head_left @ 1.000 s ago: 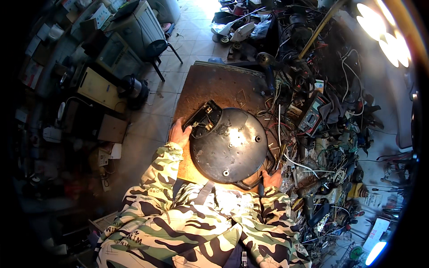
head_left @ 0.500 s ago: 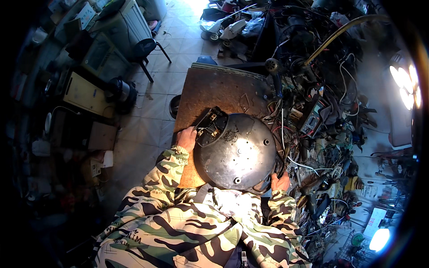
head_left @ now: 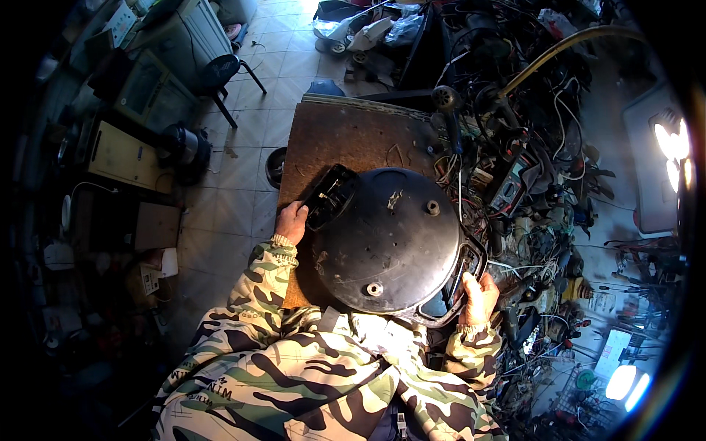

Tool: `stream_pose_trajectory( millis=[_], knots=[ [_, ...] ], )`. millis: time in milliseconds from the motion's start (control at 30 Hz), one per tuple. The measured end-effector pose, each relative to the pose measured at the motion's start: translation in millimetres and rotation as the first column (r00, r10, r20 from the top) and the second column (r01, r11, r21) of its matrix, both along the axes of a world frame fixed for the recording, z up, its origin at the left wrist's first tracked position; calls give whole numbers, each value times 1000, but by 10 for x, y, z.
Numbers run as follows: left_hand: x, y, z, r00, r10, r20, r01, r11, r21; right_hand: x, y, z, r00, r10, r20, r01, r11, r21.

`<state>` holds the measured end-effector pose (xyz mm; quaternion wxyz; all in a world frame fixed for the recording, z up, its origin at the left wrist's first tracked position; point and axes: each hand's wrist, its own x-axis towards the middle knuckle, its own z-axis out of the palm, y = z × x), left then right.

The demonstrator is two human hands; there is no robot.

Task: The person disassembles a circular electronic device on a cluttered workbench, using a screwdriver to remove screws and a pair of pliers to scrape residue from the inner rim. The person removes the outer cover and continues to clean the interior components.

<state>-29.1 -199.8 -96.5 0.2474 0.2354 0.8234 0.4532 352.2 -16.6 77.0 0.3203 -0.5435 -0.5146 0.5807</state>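
Observation:
A round black appliance point(head_left: 390, 242), much like an upturned electric pan, sits bottom up at the front of a brown board-topped table point(head_left: 323, 143). Short round feet with holes stick up from its dark, scuffed underside. On its far left side an open black housing point(head_left: 332, 198) shows metal parts inside. My left hand point(head_left: 292, 220) is closed on the outer edge of that housing. On the right, my right hand point(head_left: 479, 298) grips the loop-shaped handle point(head_left: 471, 261), thumb on top. The appliance looks tilted, its right side raised. Its lower face is hidden.
A tangled heap of wires and parts point(head_left: 529, 272) crowds the right side, with a multimeter point(head_left: 507, 192) in it. A hair dryer-like tool point(head_left: 448, 110) and a bent yellowish tube point(head_left: 559, 55) stand beyond. A dark stool point(head_left: 220, 73) is on the tiled floor at left.
The appliance has tipped, its right side higher, and its handle now shows more fully. My right hand has come up and rightward with the handle. The whole view has shifted slightly.

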Motion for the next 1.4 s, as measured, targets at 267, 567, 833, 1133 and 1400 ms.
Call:
stream_pose_trajectory(
  millis=[267,567,833,1133,1400],
  knots=[
    [24,-207,355,992,108,-69,-107,994,23,-526,-96,617,957,-9,-290,-44,983,-177],
    [616,-346,1956,923,-289,-255,374,831,412,-1112,-96,1079,694,220,-685,-408,904,-123],
    [845,-155,2269,810,-198,-551,351,917,186,-1548,49,1400,643,357,-678,-574,811,-118],
    [916,-186,2279,829,-45,-557,168,971,172,-615,130,128,815,438,-379,-563,752,-343],
    [969,-108,2311,804,-1,-594,109,983,146,43,-162,-682,855,444,-266,-516,690,-507]
  ],
)
